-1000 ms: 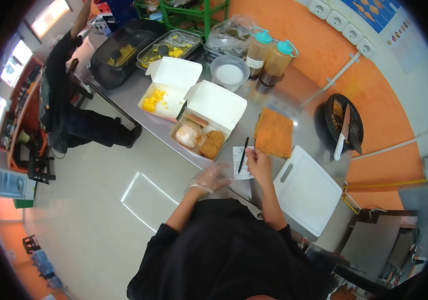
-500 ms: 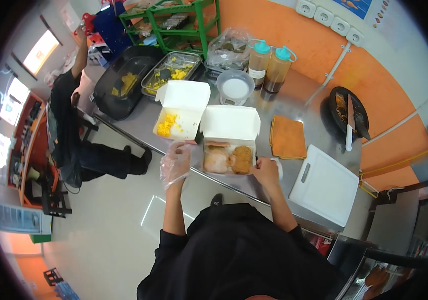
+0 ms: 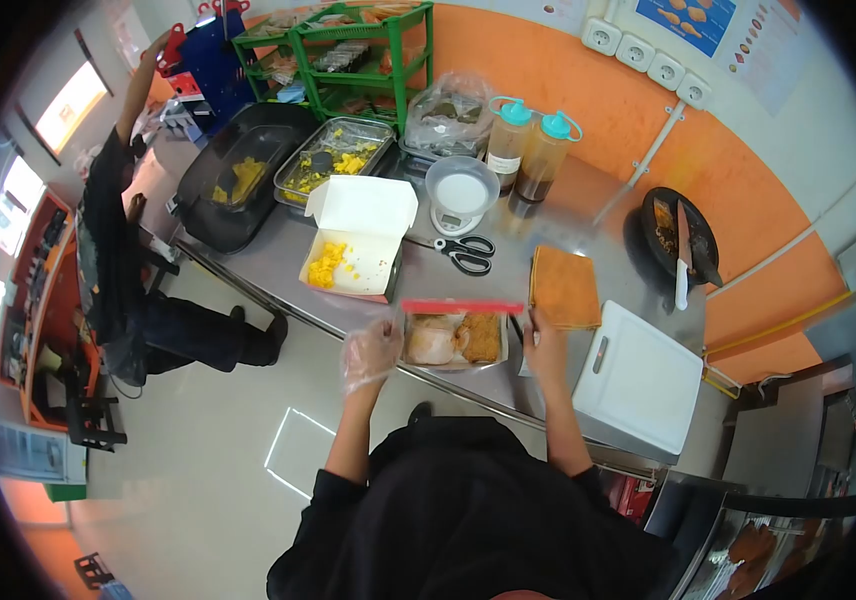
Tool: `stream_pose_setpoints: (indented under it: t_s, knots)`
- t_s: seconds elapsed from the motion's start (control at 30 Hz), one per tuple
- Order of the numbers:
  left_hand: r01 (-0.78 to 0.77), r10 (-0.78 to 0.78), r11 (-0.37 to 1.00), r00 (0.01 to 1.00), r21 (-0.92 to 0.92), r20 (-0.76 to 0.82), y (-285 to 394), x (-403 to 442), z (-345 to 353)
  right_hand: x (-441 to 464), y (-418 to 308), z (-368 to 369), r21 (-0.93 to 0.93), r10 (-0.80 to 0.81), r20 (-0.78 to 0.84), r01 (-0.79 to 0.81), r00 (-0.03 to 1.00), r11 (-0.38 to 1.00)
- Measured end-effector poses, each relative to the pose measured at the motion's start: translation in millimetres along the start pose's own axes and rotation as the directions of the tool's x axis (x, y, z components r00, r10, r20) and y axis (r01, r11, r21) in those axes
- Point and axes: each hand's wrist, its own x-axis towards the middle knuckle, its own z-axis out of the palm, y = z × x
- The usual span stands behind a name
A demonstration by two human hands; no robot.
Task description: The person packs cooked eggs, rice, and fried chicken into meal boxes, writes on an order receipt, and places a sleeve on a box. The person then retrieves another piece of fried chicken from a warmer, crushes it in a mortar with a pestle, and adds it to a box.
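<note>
Flanking box [image 3: 456, 366] with part-curled left fingers [image 3: 386, 330] and right fingers [image 3: 536, 321], hold unclear; we do best keeping lid [image 3: 462, 307] level between them.

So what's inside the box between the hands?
A pale rounded mound beside a browned, crusted piece. The tilted lid hides the back of the box; anything under the mound or piece is covered.

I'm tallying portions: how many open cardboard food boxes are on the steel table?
2: the near box between the left hand and right hand; the yellow-food box beyond it, leftward. No others seem hidden.
</note>
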Motion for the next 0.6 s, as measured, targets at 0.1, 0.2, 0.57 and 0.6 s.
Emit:
stream_pose_setpoints:
  t_s: [0.1, 0.2, 0.57, 0.6]
  knots:
    - [-0.033, 0.026, 0.988, 0.999, -0.149, -0.045, -21, -9, 34, -23, -9, 2, 0.171, 0.118, 0.175, -0.148, 0.977, 0.974]
    - [-0.035, 0.023, 0.958, 0.999, -0.285, -0.045, -15, -9, 32, -29, 5, 13, 0.312, 0.070, 0.195, -0.130, 0.978, 0.941]
    - [-0.106, 0.236, 0.710, 0.967, -0.696, 0.094, -40, 12, 39, -28, -8, -4, 0.131, -0.084, 0.252, 0.052, 0.964, 0.990]
    - [-0.089, 0.241, 0.664, 0.965, -0.743, 0.100, -40, 9, 38, -27, -6, -6, 0.231, -0.089, 0.295, 0.020, 0.951, 0.973]
